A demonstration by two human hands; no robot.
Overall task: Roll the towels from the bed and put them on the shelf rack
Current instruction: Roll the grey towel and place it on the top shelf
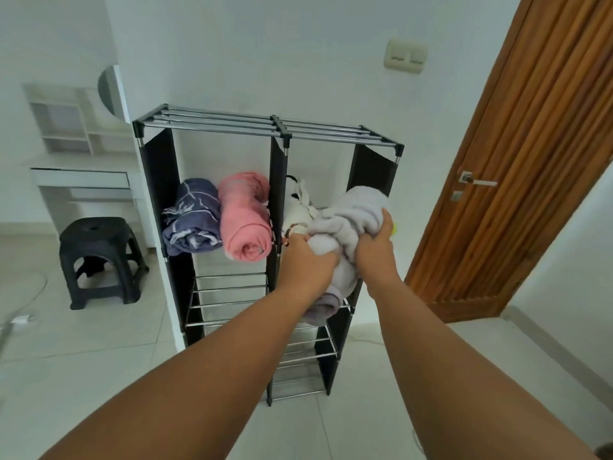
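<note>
A black shelf rack with metal bars stands against the white wall. Its upper left compartment holds a rolled blue-grey striped towel and a rolled pink towel side by side. In the upper right compartment lies a white towel with black marks. Both hands grip a rolled pale lilac towel at the front of that right compartment, beside the white one. My left hand holds its near left side, my right hand its right side. The roll's lower end hangs over the shelf edge.
A black plastic stool stands on the tiled floor left of the rack, in front of a white desk. A wooden door with a metal handle is close on the right. The lower shelves of the rack show bare bars.
</note>
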